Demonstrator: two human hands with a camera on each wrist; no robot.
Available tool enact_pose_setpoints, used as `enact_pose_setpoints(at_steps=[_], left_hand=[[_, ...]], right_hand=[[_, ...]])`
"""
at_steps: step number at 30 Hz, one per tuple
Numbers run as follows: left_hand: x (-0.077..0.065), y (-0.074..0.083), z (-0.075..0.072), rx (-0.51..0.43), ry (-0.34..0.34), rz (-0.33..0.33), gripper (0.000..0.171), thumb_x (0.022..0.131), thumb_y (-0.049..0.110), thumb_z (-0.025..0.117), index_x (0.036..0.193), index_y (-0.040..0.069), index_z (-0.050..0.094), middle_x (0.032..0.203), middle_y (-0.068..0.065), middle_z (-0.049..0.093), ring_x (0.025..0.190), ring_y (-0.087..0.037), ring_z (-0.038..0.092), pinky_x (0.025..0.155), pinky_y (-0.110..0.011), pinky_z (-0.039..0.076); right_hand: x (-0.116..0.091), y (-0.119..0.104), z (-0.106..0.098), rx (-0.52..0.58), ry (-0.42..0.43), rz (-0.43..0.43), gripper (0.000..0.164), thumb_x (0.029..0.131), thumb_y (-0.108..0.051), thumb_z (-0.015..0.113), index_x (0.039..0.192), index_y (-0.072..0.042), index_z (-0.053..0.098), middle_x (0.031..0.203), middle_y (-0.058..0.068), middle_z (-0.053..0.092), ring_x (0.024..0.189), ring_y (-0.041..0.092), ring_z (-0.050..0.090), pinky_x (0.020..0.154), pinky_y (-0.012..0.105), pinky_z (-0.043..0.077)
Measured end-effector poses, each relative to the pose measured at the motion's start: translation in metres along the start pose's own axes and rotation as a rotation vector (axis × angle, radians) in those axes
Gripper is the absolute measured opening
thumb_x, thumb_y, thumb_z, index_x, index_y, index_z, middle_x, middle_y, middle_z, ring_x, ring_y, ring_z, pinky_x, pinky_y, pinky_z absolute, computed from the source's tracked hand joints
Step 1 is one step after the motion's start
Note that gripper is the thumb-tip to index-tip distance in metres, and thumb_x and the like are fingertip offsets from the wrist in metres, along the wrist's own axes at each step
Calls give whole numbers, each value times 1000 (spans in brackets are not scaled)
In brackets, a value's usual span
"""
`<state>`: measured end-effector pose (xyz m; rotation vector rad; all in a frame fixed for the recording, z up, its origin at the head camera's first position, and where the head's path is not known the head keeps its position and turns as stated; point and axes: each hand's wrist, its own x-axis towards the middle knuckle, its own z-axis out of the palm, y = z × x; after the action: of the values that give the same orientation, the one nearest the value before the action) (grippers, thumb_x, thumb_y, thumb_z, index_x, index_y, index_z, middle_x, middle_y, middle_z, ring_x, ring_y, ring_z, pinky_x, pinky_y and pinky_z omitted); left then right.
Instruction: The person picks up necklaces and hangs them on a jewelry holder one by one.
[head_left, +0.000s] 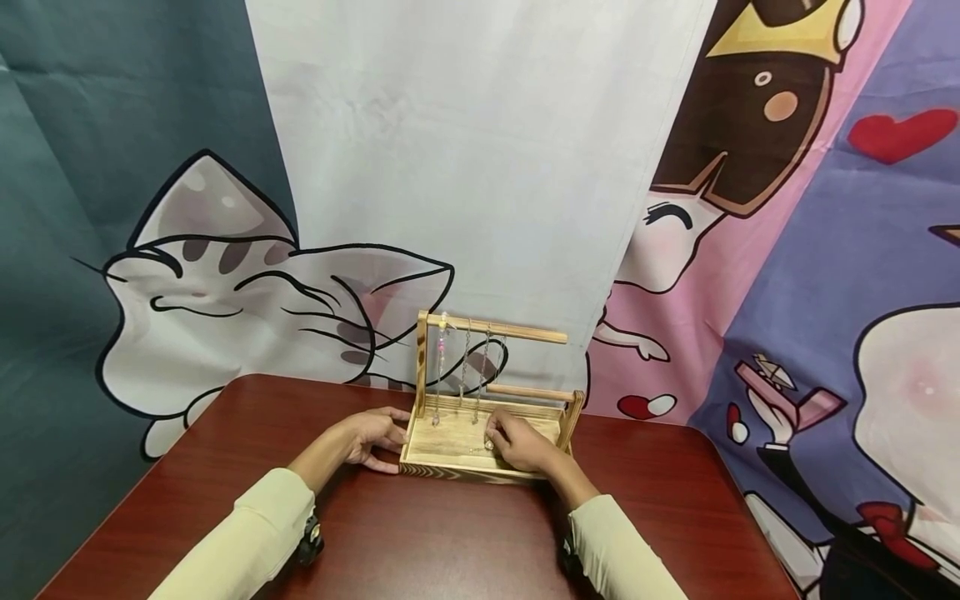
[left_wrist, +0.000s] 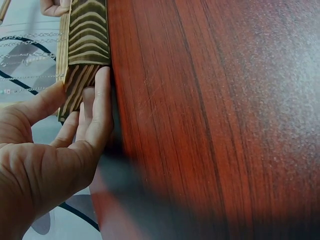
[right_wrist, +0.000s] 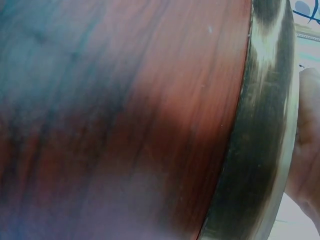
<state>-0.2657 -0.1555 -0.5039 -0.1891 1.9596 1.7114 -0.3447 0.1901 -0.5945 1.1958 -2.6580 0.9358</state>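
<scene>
A wooden jewelry stand (head_left: pixel 450 467), with a shallow tray and two crossbars, is on the table. My left hand (head_left: pixel 372 437) holds the tray's left end. In the left wrist view, the thumb (left_wrist: pixel 47 102) lies at the upper rim and the fingers (left_wrist: pixel 102 107) lie along the end panel. Over the tray, my right hand (head_left: pixel 517 443) pinches a thin chain with a small round charm (head_left: pixel 489 445); part of the chain lies on the tray floor. The right wrist view catches only a piece of this hand (right_wrist: pixel 307 150) behind the front wall (right_wrist: pixel 257 130).
From the upper crossbar (head_left: pixel 525 332) hang several necklaces, one with coloured beads (head_left: pixel 441 342). A lower crossbar (head_left: pixel 528 392) crosses the right side. The reddish-brown table (head_left: pixel 465 542) reaches back to a cartoon-printed cloth (head_left: pixel 480 167).
</scene>
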Motion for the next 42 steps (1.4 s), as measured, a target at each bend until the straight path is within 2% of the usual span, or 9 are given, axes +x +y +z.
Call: enact_pose_setpoints(at_steps=[6,12,19,22,28,32,35,37,42], left_hand=[[-1,-1,1,-5,1,0,67,100,-5,62,164,2,41,138,-24,66,112,-27,73,89,-54,72],[-1,0,1,-5,2,2,67,100,-5,62,163,3,41,136,-23,66,112,-27,72,89,-54,72],[-1,-1,1,-6,-2,3,67,100,-6,62,163,2,41,138,-23,65,112,-28,73,89,-54,71],[-1,0,1,-3,0,3,67,100,-6,62,163,2,41,138,-24,65,112,-28,73,89,-54,72],[-1,0,0,4,0,4,68,100,-5,62,164,2,41,140,-24,67,115,-29,73,90,-54,72],[-1,0,-1,6,-9,7,67,101,-5,61,164,2,39,140,-24,67,115,-29,73,90,-53,72],[0,0,-1,-3,-3,3,67,101,-5,62,163,2,41,137,-23,67,112,-28,73,90,-53,72],[1,-1,-1,-4,0,3,66,101,-5,62,163,2,41,136,-22,67,111,-27,73,89,-53,72],[0,-1,1,-1,2,6,66,101,-5,62,164,2,41,139,-23,67,111,-26,73,89,-53,71]], right_hand=[[-3,-9,-9,-2,-10,-39,15,118,-27,56,107,-17,59,94,-6,66,86,5,61,76,26,57],[-1,-68,-40,-73,-106,122,8,114,-14,61,107,-11,63,94,-2,67,87,10,60,80,35,59],[-2,-77,-52,-120,-183,126,4,108,-8,73,110,-5,75,103,5,78,98,14,72,93,37,66],[-1,-68,-53,-133,-180,64,9,102,-1,76,110,-3,78,106,8,81,102,21,78,94,38,69],[-2,5,-22,-267,-97,-52,30,86,5,73,106,-15,81,100,-3,81,94,13,77,83,28,68],[-3,21,-13,-307,-48,-56,18,92,-1,77,98,-18,79,92,-5,78,84,10,73,74,28,66],[-6,-3,-24,-238,-37,-17,10,102,-11,76,95,-17,76,87,-5,74,79,8,66,69,32,62],[-9,-27,-35,-144,-48,49,14,108,-17,74,94,-14,76,86,-4,72,78,8,63,71,34,60],[-11,-66,-54,140,-73,292,24,112,-23,69,97,-6,77,92,2,73,85,11,61,79,30,55]])
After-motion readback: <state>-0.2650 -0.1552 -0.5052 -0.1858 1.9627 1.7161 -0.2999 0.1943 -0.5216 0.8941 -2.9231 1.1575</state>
